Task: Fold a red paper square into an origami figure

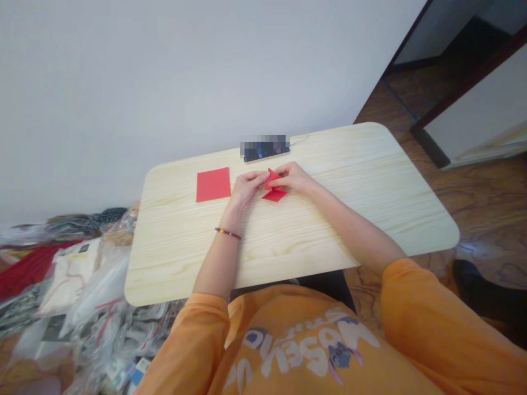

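Hands, left (pixel 247 187), right (pixel 295 178), half-closed on folded red paper (pixel 274 193)

From here I'm looking down on a pale wooden desk (pixel 173 247) with straight grain and rounded corners. Left of centre, a flat rectangular sheet of red paper (pixel 213 185) lies on the wood. Near the far edge sits a dark flat device (pixel 265 152), its top blurred out, with a white cable (pixel 300 138) trailing away behind it. Just right of the sheet is a folded piece of red paper (pixel 274 195), low over the desk; I can't tell whether it touches.
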Available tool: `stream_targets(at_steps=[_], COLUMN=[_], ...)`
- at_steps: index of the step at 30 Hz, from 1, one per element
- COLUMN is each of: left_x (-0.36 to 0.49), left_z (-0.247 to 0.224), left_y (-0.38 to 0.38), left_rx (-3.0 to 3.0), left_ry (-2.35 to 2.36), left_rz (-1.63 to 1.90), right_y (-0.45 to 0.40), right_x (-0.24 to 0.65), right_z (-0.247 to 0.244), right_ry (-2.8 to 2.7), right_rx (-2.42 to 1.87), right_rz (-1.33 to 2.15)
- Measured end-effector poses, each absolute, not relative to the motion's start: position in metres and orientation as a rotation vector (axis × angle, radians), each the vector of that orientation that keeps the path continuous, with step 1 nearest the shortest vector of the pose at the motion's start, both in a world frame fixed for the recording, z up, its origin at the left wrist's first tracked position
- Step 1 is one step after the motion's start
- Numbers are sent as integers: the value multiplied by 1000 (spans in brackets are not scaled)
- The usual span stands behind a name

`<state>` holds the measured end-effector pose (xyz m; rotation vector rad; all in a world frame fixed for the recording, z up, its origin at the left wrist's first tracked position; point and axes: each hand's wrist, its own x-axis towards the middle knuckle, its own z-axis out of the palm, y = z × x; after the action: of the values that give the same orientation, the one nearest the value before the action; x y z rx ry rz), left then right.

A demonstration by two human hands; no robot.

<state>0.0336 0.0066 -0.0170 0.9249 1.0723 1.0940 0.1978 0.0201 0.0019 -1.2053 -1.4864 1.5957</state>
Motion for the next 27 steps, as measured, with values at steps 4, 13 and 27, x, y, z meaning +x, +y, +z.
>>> stream_targets(at_steps=[4,13,27], left_x=[35,37,37], left_z=[-19,-19,-20], left_y=[8,7,7], left_rx=[889,905,926], left_ry=[1083,1095,1093], left_rz=[1118,1130,1120], right_y=[21,19,18], right_x=[198,198,198], right_z=[-1,1,7], right_ry=[-1504,-1493,-1571], right_rx=[-1182,-1188,-1203], right_rz=[1587,1577,1561])
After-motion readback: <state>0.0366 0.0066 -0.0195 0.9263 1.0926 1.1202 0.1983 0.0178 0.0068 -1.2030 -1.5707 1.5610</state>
